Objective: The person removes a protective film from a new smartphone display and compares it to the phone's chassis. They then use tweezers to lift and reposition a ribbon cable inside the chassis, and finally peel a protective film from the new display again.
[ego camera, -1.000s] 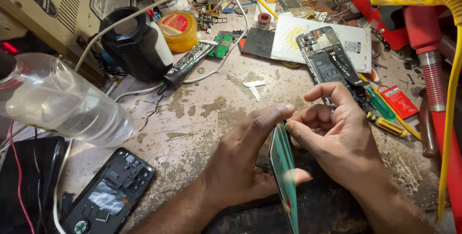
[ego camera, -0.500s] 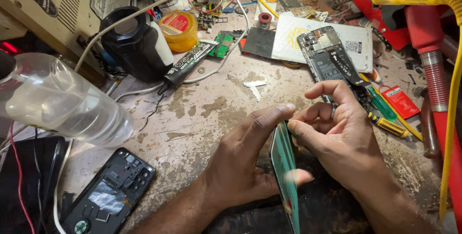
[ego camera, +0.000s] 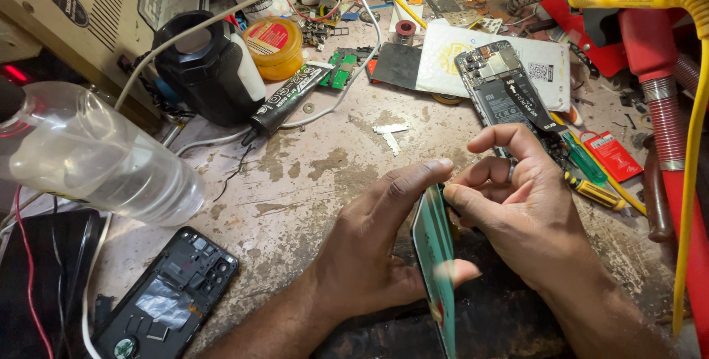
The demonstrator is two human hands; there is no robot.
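Basically, my left hand (ego camera: 369,255) and right hand (ego camera: 524,215) pinch a thin green panel (ego camera: 434,255) on edge between them at the near middle of the workbench (ego camera: 310,174): left index stretched over its top, left thumb poking out on its right face, right fingers curled against that face. Nothing differs from half a second ago; both hands keep the same pinch and the opened phone (ego camera: 506,89) lies just beyond them.

Left hand (ego camera: 369,255) and right hand (ego camera: 532,211) meet over the worktop (ego camera: 310,174), fingers pinched together, forearms angling in from below.
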